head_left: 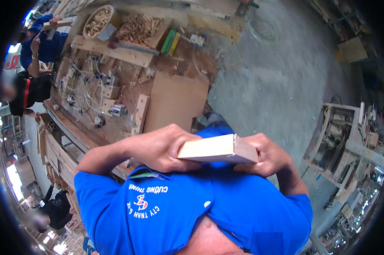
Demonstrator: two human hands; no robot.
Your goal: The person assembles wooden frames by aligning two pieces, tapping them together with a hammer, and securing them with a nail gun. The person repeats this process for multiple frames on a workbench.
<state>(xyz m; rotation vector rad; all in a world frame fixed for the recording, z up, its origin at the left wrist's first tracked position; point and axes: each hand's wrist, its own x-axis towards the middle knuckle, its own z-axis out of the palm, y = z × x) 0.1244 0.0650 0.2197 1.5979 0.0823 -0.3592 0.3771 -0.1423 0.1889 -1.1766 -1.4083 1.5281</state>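
Close in front of my chest I hold a wooden block (206, 147) between both hands. One long face is pale and bright; the end towards my right is darker, with a rough edge at the corner. My left hand (170, 148) grips the left end, thumb on the near side and fingers partly hidden behind. My right hand (264, 155) is wrapped round the right end. Beyond my left hand, a flat brown cardboard sheet (179, 97) lies on the workbench (132, 91), beside a narrow wooden strip with holes (141, 112).
Clear tubing and metal fittings (87, 83) spread over the bench's left side. Farther back stand a round tub (111, 32) and a box (158, 40) of small wooden pieces. Co-workers (47, 42) are at the left. A wooden-framed machine (332, 144) stands at the right; coiled hose (264, 29) lies on the floor.
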